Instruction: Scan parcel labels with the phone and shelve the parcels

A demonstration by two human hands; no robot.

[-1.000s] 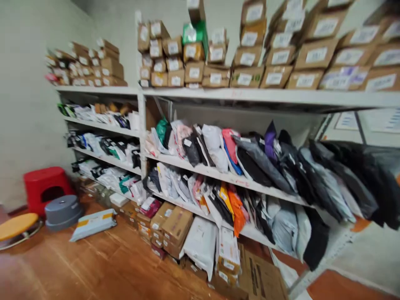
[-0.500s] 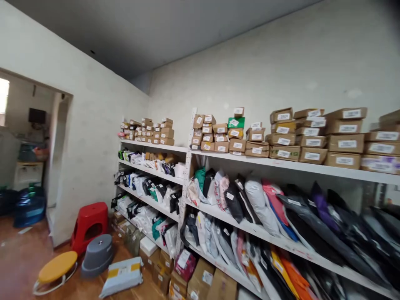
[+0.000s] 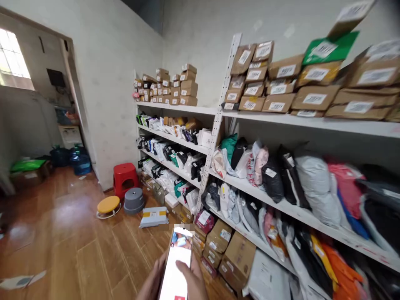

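The step in hand looks like checking a smartphone (image 3: 178, 266) in front of the parcel shelving (image 3: 218, 114). The phone stands upright at the bottom of the view, its lit screen facing the person. The left hand (image 3: 153, 280) cradles it from behind and below, fingers wrapped about its left edge. The right hand (image 3: 194, 280) comes in from the lower right, and its thumb lies across the lower part of the screen, so that hand is closed loosely on the phone as well.

Just beyond the fingers, on the floor under the lowest shelf, sit labelled cardboard boxes (image 3: 233, 254) and a dark red pouch (image 3: 204, 218). Farther ahead and to the left of the hands lie a flat grey mailer (image 3: 153, 216), a grey stool (image 3: 133, 200), a yellow stool (image 3: 108, 205) and a red stool (image 3: 125, 178). Above and to the right of the fingers, soft poly bags (image 3: 312, 187) crowd the middle shelves.

By my reading, the next move calls for matching what the screen shows against a parcel label, which needs a steadier, closer look at the shelves; the labels are too blurred to read.
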